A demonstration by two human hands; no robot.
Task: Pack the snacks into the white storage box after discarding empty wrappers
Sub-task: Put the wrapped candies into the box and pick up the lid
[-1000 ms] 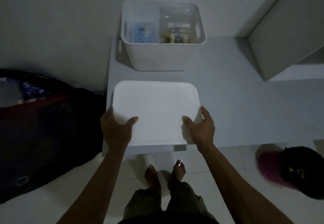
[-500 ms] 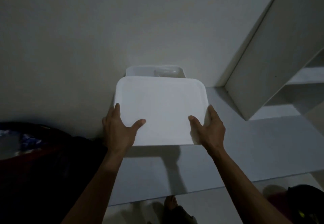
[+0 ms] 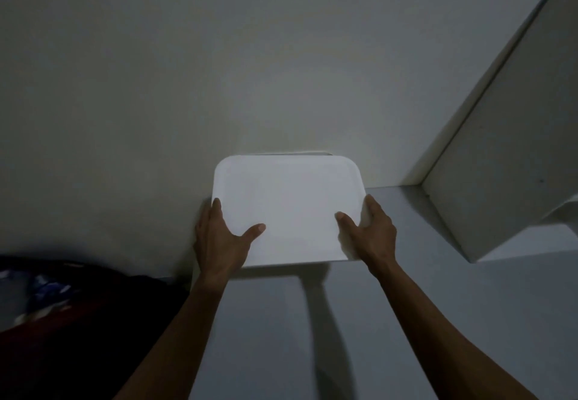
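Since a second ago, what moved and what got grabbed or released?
The white lid was lifted off the table and carried away from the person to the white storage box, which it now covers almost fully; only a strip of the box's far rim shows. Whether it is seated cannot be told. The left hand and right hand grip its near corners throughout. Nothing was let go.

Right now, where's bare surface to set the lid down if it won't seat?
Free: the grey tabletop in front of the white lid, between the forearms, and the stretch right of the right hand up to the white cabinet. Crowded: the back, where the lid covers the box against the wall; the dark bag borders the left edge, beside the left hand.
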